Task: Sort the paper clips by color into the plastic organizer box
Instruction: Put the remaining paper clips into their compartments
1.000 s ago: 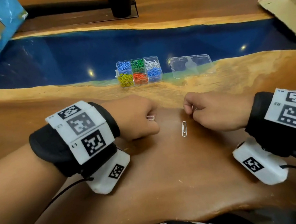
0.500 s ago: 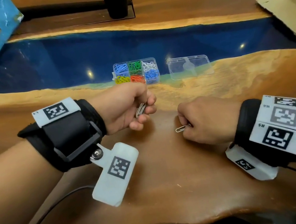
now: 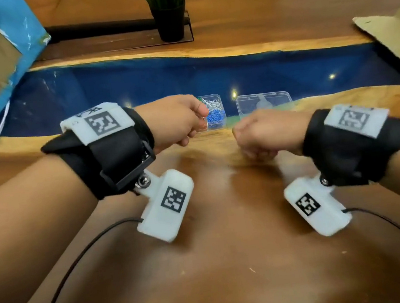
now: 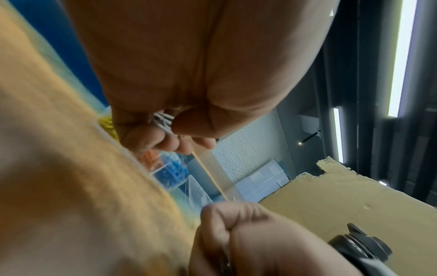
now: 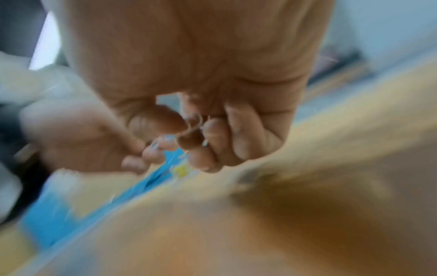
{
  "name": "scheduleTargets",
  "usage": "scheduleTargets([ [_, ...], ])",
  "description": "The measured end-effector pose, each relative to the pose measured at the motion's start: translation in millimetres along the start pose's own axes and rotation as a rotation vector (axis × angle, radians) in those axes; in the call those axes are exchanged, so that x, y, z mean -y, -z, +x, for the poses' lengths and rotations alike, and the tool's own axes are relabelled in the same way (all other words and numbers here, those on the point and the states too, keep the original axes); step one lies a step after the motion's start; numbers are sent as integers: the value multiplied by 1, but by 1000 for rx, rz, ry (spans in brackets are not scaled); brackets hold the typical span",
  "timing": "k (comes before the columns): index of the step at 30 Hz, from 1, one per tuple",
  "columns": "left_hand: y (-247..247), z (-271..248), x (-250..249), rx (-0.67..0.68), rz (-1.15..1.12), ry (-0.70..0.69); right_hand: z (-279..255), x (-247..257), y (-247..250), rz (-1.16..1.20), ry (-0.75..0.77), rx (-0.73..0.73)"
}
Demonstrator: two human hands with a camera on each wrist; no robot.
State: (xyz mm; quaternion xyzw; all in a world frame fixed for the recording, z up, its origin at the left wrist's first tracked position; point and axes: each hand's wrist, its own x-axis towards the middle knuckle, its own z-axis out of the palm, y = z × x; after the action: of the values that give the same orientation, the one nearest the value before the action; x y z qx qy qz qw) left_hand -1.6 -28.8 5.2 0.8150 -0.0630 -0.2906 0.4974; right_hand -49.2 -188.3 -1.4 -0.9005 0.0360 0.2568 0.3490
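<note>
Fingers [image 4: 151, 138] of the left hand [image 3: 172, 122] pinch white clips [image 4: 162, 121] over the box [image 3: 214, 111]; right hand [image 3: 263, 135] curls around 1. Loose grips could scatter them into wrong compartments.

Both hands [image 3: 216, 128] now nearer organizer box [image 3: 215, 113]

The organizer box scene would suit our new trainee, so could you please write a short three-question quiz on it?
1. True or false: the left hand holds white paper clips.
2. Which lies right of the organizer box: (a) its clear lid, (b) a cup?
3. What colour are the clips in the box's near right compartment?

Key: 1 true; 2 a; 3 blue.
</note>
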Motion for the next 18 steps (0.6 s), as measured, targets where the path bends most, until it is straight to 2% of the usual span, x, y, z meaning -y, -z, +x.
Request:
scheduleTargets([
  [3, 0, 14, -14, -48, -7, 1, 19, 9, 16, 374, -7, -115],
  [5, -1, 23, -24, -81, -35, 28, 31, 16, 26, 473, -17, -174],
  [10, -1, 40, -45, -110, -189, 100, 61, 29, 42, 417, -129, -230],
  [15, -1, 55, -55, -123, -181, 170, 75, 34, 46, 468, -238, -177],
  [18, -2, 61, -51, -120, -194, 152, 77, 38, 50, 491, -253, -208],
])
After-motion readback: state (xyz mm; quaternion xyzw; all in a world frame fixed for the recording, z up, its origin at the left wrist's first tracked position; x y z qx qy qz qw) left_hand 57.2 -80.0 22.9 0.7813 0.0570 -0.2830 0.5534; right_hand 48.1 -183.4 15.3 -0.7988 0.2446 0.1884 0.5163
